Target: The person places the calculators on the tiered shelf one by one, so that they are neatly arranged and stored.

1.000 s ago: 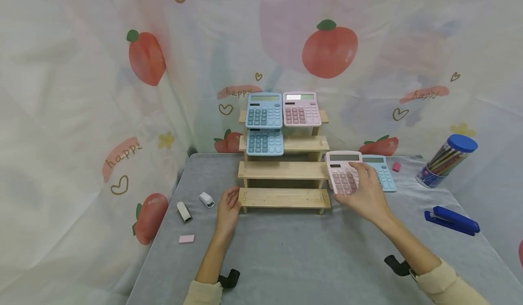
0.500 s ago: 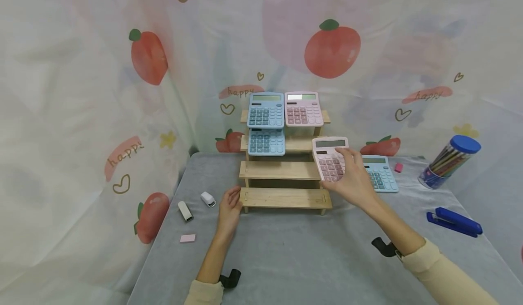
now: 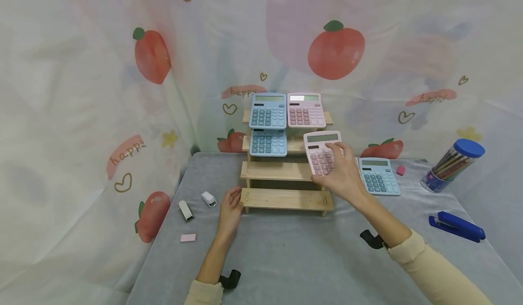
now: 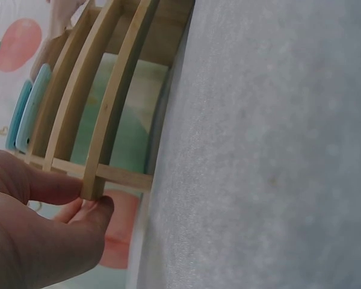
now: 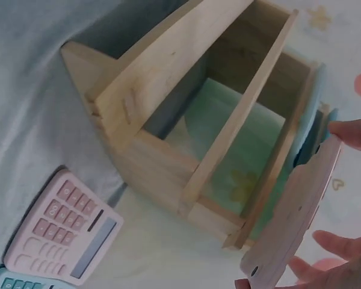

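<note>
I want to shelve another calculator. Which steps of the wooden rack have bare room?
The two lower steps are bare. The second step is free right of the blue calculator, where the right hand holds the pink calculator. The top step is full.

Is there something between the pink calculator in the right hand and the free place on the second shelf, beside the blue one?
Nothing visible. The pink calculator in the right hand hangs before the bare right part of that shelf; the blue calculator fills only the left part.
</note>
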`<move>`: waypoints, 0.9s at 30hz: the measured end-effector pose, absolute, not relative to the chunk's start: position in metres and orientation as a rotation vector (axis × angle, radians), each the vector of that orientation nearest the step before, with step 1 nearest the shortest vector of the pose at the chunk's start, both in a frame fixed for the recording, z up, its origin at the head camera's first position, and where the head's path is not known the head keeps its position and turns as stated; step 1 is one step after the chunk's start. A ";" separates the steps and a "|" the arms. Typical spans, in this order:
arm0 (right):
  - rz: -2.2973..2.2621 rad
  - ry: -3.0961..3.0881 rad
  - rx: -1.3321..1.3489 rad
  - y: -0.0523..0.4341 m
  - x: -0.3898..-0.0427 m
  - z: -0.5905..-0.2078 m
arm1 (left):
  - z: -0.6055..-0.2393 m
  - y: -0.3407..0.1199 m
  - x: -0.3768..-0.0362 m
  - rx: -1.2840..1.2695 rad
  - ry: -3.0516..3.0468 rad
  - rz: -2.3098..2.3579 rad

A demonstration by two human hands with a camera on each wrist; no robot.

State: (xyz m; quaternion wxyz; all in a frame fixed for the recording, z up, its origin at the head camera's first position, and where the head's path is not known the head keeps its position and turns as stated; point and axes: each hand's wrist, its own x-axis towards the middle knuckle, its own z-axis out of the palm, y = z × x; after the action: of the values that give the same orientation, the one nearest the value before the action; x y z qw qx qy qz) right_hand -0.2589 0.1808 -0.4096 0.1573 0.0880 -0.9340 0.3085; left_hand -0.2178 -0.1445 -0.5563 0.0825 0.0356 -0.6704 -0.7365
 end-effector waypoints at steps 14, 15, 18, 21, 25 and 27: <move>0.909 -2.714 0.297 0.147 -0.282 -0.409 | -0.556 -0.143 -0.216 0.101 -2.002 -2.193; 0.906 -2.705 0.300 0.145 -0.285 -0.411 | -0.557 -0.143 -0.216 0.098 -2.001 -2.191; 0.893 -2.665 0.292 0.140 -0.294 -0.416 | -0.557 -0.142 -0.215 0.088 -2.001 -2.185; 0.868 -2.633 0.270 0.135 -0.300 -0.420 | -0.557 -0.142 -0.215 0.081 -1.995 -2.184; 0.798 -2.619 0.244 0.129 -0.307 -0.424 | -0.558 -0.142 -0.217 0.091 -1.999 -2.177; 0.750 -2.619 0.232 0.127 -0.312 -0.428 | -0.558 -0.143 -0.218 0.099 -2.001 -2.176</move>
State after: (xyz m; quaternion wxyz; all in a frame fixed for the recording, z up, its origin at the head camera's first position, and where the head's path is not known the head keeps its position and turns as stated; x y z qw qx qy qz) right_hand -0.3117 0.1274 -0.4277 0.2025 0.0830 -0.9380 0.2688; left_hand -0.2180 -0.1425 -0.5576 0.0918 0.0333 -0.6737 -0.7325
